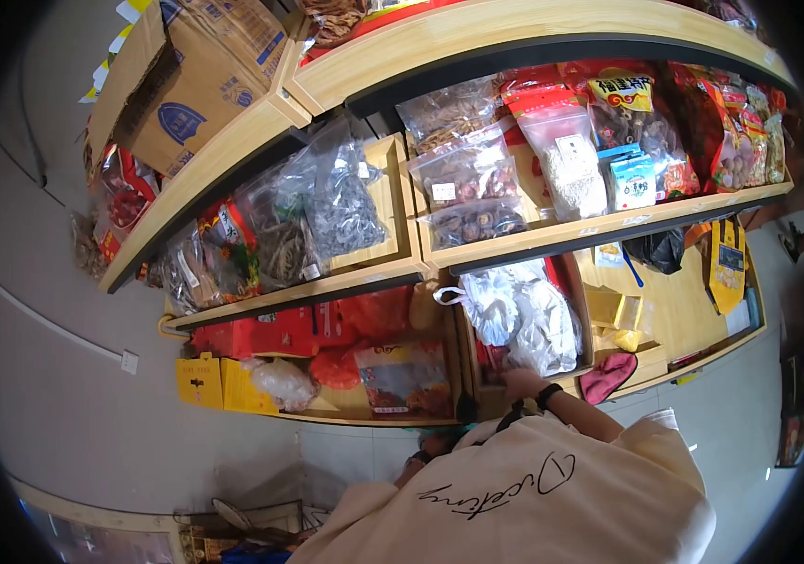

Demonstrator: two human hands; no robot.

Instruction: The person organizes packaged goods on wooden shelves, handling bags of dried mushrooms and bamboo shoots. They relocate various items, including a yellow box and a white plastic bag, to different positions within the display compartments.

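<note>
My right hand (522, 383), with a black band at the wrist, is at the front edge of a box (587, 329) on the lower shelf. White plastic bags (524, 320) fill this box, one with its handle loop hanging over the left side. The fingers of this hand are small and dim against the rim, so I cannot tell how they are bent. Lower down and to the left, my left hand (437, 442) is mostly covered by my cream shirt (552, 489), close to something green and dark below the shelf edge. A watch or band shows at its wrist.
Packs of dried goods (466, 174) line the middle shelf (609, 211). On the lower shelf lie red bags, a yellow box (200, 381), a clear bag (284, 383), a dark red cloth (607, 378) and a yellow pouch (727, 268). A large carton (200, 85) stands upper left.
</note>
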